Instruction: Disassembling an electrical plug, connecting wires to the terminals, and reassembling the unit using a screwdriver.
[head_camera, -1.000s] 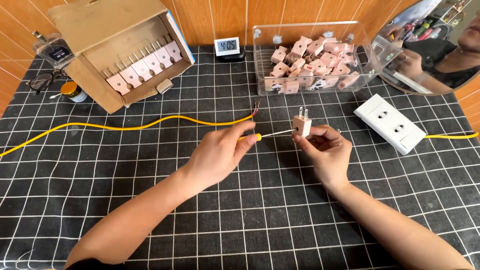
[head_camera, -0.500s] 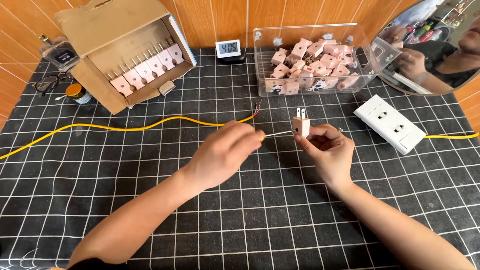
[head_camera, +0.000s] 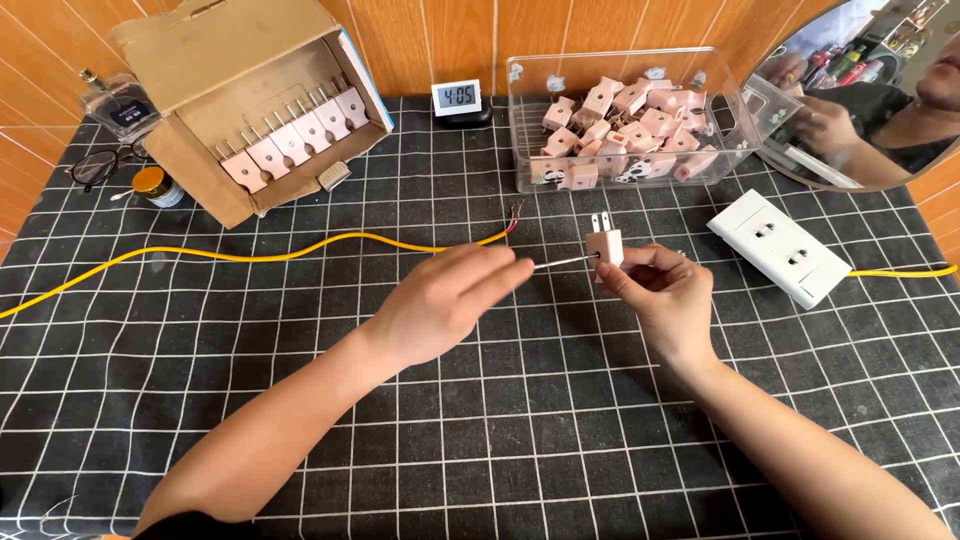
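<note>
- The pink plug (head_camera: 604, 246) stood upright, prongs up, pinched between the fingertips of the right hand (head_camera: 665, 300), near the middle of the black checked tablecloth (head_camera: 520, 440).
- The left hand (head_camera: 440, 305) was curled, fingers drawn together around the handle of a thin screwdriver (head_camera: 565, 262); the handle itself was hidden, and only the metal shaft showed.
- The shaft ran level from the left fingertips to the side of the plug, its tip touching the plug's body.
- So the plug sat between the two hands, held by the right one, apart from the left except through the tool.
- A yellow cable (head_camera: 250, 252) lay across the cloth just beyond the left hand, its bared end (head_camera: 515, 212) near the plug but not touching it.
- A white wall socket (head_camera: 780, 246) lay to the right of the right hand, with another yellow cable leading off the edge.
- An open cardboard box (head_camera: 190, 60), tipped on its side at the far left, held a row of pink plugs.
- A clear plastic bin (head_camera: 630, 175) at the far middle was heaped with more pink plugs.
- A small white digital clock (head_camera: 458, 98) stood between box and bin.
- A round mirror (head_camera: 860, 90) leaned at the far right.
</note>
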